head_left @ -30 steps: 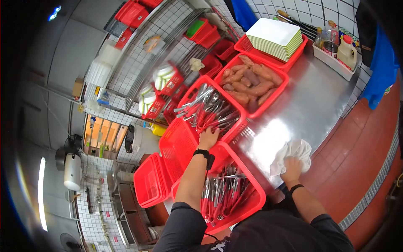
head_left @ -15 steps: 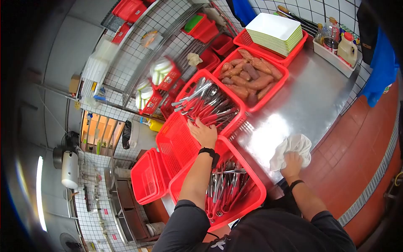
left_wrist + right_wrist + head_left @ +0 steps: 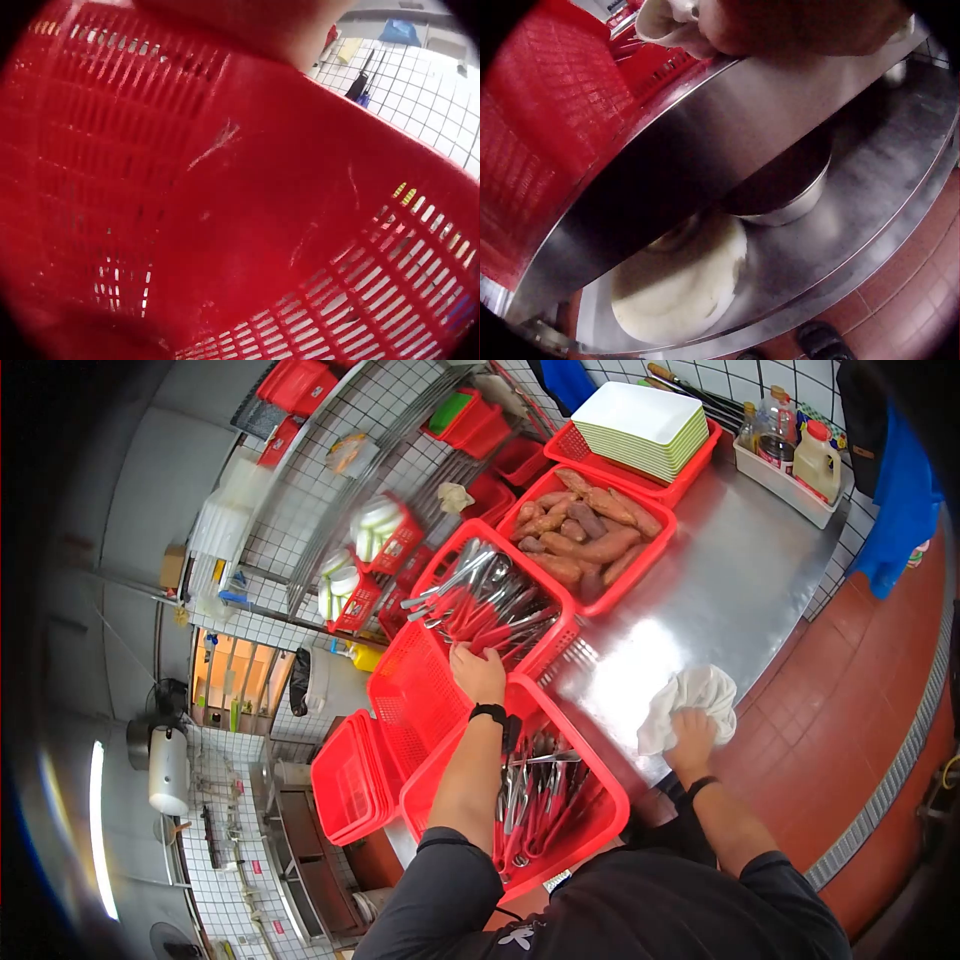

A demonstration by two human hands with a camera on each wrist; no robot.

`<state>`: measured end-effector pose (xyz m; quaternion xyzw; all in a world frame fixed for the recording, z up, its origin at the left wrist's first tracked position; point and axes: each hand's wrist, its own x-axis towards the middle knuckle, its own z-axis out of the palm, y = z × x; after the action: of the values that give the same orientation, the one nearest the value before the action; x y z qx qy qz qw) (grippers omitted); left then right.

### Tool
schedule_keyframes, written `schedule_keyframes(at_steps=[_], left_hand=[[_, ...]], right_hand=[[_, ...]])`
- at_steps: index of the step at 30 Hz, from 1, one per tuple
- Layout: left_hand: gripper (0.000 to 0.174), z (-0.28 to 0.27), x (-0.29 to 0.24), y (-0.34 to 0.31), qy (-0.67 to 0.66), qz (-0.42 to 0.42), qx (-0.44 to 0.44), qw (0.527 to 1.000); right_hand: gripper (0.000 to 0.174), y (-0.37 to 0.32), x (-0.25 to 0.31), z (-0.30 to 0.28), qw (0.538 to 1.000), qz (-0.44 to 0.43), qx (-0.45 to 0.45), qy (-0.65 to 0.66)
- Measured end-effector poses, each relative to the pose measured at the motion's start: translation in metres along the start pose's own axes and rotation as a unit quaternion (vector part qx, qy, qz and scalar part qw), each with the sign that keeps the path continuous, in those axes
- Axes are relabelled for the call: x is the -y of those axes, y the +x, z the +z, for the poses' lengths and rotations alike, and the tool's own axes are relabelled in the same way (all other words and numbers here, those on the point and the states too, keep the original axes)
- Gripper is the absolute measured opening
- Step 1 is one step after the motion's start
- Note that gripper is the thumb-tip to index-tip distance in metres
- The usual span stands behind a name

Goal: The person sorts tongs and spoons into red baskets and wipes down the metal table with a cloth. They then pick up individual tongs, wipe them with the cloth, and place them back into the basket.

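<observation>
the left hand [image 3: 478, 672] is laid on the near rim of the red plastic basket [image 3: 556, 648] of red-handled cutlery [image 3: 490, 610], mid-frame (whether it is grasped cannot be told); the crumpled white cloth [image 3: 703, 688] is clutched by the right hand [image 3: 692, 732] on the steel counter [image 3: 740, 580], lower right

Head view looks steeply down on the table [image 3: 720, 590] from above. Left wrist view sits pressed against a red basket [image 3: 225, 225] wall. Right wrist view, low at table edge, looks underneath; shares cloth [image 3: 664, 19] with head view.

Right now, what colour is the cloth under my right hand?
The cloth is white, clearest in the head view.
</observation>
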<state>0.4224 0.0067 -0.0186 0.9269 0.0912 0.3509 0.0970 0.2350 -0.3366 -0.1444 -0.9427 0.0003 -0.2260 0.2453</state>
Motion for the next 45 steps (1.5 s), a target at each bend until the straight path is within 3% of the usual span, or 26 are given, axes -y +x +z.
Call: schedule_keyframes(at_steps=[2,4,5,8,11,15,17,22,24,25,29,30,33,38,40,42,44,45], left_hand=[[0.033,0.000,0.001,0.000,-0.002,0.028,-0.020,0.999],[0.034,-0.005,0.001,0.002,-0.069,-0.041,0.069,0.994],[0.034,-0.002,0.004,0.002,-0.071,-0.041,0.067,0.994],[0.047,0.013,0.016,0.004,-0.168,-0.049,0.099,0.980],[0.078,0.012,0.002,0.023,-0.277,-0.194,0.103,0.935],[0.078,0.028,0.004,0.034,-0.314,-0.292,0.186,0.884],[0.073,0.046,0.022,0.020,-0.074,-0.091,0.095,0.989],[0.061,-0.017,-0.003,0.042,-0.084,-0.230,0.209,0.947],[0.062,-0.020,-0.006,0.059,0.104,-0.129,0.230,0.959],[0.062,-0.015,-0.011,0.065,0.157,-0.094,0.188,0.965],[0.058,-0.008,-0.030,0.092,0.117,-0.017,0.284,0.952],[0.058,-0.003,-0.031,0.093,0.110,-0.019,0.285,0.952],[0.051,0.002,-0.026,0.095,0.228,0.091,0.259,0.934],[0.055,-0.028,-0.019,0.100,0.271,0.117,0.240,0.925],[0.057,-0.065,-0.011,0.105,0.187,0.189,0.158,0.951],[0.058,-0.114,-0.001,0.110,0.159,0.180,0.130,0.962],[0.055,-0.171,0.019,0.104,0.031,0.147,0.044,0.988],[0.054,-0.197,0.036,0.090,-0.115,0.050,0.003,0.992]], right_hand=[[0.022,0.004,0.003,-0.005,1.000,0.000,0.000,0.002],[0.022,0.004,0.005,-0.006,1.000,0.002,0.002,0.002],[0.022,0.005,0.004,-0.006,1.000,-0.002,-0.003,0.003],[0.023,0.005,0.004,-0.006,1.000,-0.006,-0.011,-0.003],[0.023,0.001,-0.001,-0.001,1.000,-0.004,-0.001,-0.015],[0.024,-0.002,-0.001,0.001,1.000,-0.002,0.016,-0.014],[0.024,-0.002,0.000,0.002,1.000,-0.006,0.024,-0.015],[0.025,-0.001,0.001,0.002,1.000,-0.007,0.014,-0.023],[0.026,0.003,0.007,-0.004,1.000,-0.011,0.014,-0.023],[0.026,0.005,0.009,-0.008,0.999,-0.014,0.015,-0.026],[0.025,0.009,0.011,-0.012,0.999,-0.026,0.016,-0.034],[0.026,0.007,0.010,-0.009,0.999,-0.024,0.022,-0.042],[0.026,0.002,0.000,0.000,0.998,-0.021,0.034,-0.051],[0.024,0.002,0.004,-0.006,0.998,-0.025,0.033,-0.048],[0.025,0.008,0.012,-0.012,0.998,-0.037,0.023,-0.039],[0.025,0.011,0.019,-0.018,0.999,-0.020,0.033,-0.039],[0.025,0.009,0.021,-0.015,0.999,-0.021,0.020,-0.036],[0.025,0.008,0.022,-0.013,0.999,-0.012,0.018,-0.044]])
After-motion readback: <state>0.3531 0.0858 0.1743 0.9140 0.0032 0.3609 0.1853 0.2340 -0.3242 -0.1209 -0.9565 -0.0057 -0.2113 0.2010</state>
